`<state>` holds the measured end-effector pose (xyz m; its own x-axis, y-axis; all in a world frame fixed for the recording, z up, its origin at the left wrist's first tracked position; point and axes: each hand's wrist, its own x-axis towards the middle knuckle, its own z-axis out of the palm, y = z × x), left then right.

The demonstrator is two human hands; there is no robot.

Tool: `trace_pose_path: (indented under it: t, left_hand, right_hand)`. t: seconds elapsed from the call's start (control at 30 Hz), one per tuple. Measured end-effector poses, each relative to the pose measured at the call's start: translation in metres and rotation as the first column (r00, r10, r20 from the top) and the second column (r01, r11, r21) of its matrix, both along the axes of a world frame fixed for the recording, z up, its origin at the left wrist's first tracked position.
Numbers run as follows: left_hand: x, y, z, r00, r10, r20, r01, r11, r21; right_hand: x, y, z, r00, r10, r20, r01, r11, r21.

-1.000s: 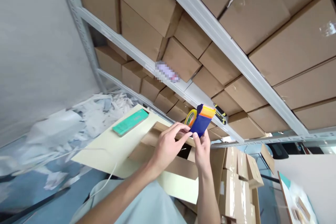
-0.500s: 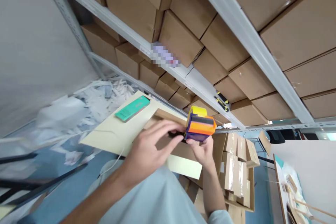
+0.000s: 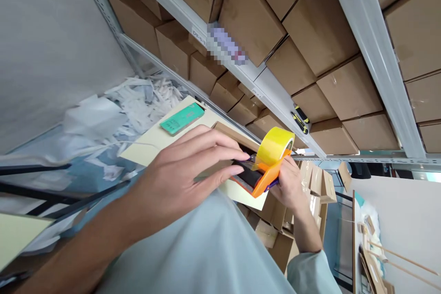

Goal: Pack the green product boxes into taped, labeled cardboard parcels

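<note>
My right hand (image 3: 290, 181) is wrapped round the orange and purple tape dispenser (image 3: 267, 179), which carries a yellow tape roll (image 3: 275, 144). The roll's side faces up and right. My left hand (image 3: 193, 165) reaches in from the left, its thumb and fingertips at the dispenser's near end by the tape. The fingers are apart, with the dispenser's end between them; whether they pinch the tape is too small to tell. Partly hidden behind my hands is a brown cardboard piece (image 3: 234, 135) on the pale yellow board (image 3: 139, 147). A green box (image 3: 182, 118) lies on that board.
Shelves (image 3: 237, 66) packed with cardboard boxes (image 3: 320, 23) cross the view. Black and yellow cutters (image 3: 300, 120) lie on a shelf edge. White scraps (image 3: 138, 101) pile up at left. More boxes (image 3: 322, 188) stand beyond my right hand, near a table (image 3: 353, 234) at far right.
The dispenser has turned in my right hand, so the yellow roll shows larger and further right. My left hand appears larger and its fingers reach over the dispenser's end. The view has shifted.
</note>
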<state>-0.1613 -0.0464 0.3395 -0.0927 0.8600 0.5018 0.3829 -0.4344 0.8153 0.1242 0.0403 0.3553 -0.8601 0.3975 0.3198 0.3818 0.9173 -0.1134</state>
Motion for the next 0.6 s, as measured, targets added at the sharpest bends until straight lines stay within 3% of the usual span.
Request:
trace_pose_path:
  t: [0.13,0.37,0.6]
  left_hand:
    - [0.001,-0.004,-0.006,0.998,-0.054,-0.027,0.054,0.998,0.013]
    - [0.018,-0.027,-0.026,0.998,0.038,-0.044,-0.034,0.995,0.090]
    - [0.037,-0.039,-0.043,0.994,0.042,0.097,-0.029,0.991,-0.128]
  right_hand:
    - [0.000,-0.005,0.010,0.997,-0.001,0.071,-0.003,0.999,0.054]
    - [0.006,-0.024,0.016,0.991,0.044,0.124,-0.039,0.998,-0.042]
    - [0.011,-0.034,0.013,0.973,0.055,0.223,-0.025,0.990,-0.136]
